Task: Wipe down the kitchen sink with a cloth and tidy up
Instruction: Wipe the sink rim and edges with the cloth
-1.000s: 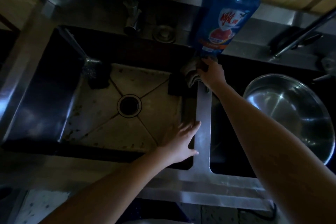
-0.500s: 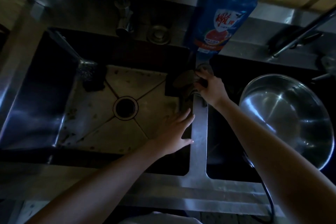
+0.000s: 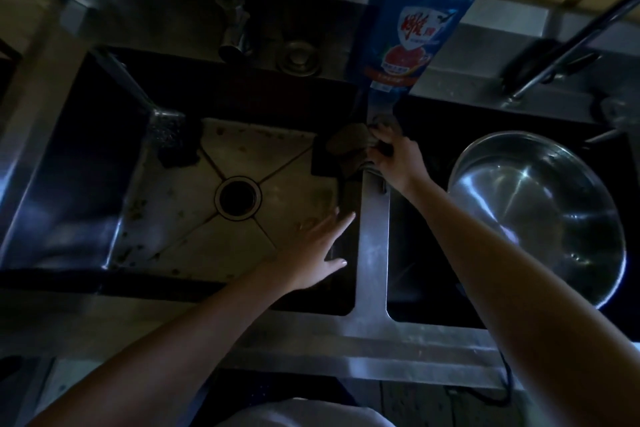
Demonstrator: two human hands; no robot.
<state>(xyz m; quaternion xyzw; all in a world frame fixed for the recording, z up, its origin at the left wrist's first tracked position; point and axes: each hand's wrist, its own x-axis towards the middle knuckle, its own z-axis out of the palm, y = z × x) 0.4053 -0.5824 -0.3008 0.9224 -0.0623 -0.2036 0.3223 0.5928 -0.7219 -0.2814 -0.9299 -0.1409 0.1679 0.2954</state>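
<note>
The steel double sink has a dirty left basin [image 3: 180, 215] with a round drain [image 3: 238, 198]. A narrow steel divider [image 3: 374, 246] runs between the two basins. My right hand [image 3: 398, 158] grips a dark crumpled cloth [image 3: 349, 149] at the far end of the divider; part of the cloth hangs over into the left basin. My left hand [image 3: 317, 255] is spread with straight fingers over the right side of the left basin, just beside the divider, and holds nothing.
A blue dish-soap bottle [image 3: 412, 17] stands on the back ledge right above the cloth. A large steel bowl [image 3: 540, 215] fills the right basin. A tap [image 3: 232, 21] and a round plug [image 3: 298, 57] sit on the back ledge. A dark scrubber [image 3: 173, 139] lies in the left basin's far corner.
My right hand has drawn the cloth a little toward me along the divider, away from the bottle. My left hand stays spread beside the divider.
</note>
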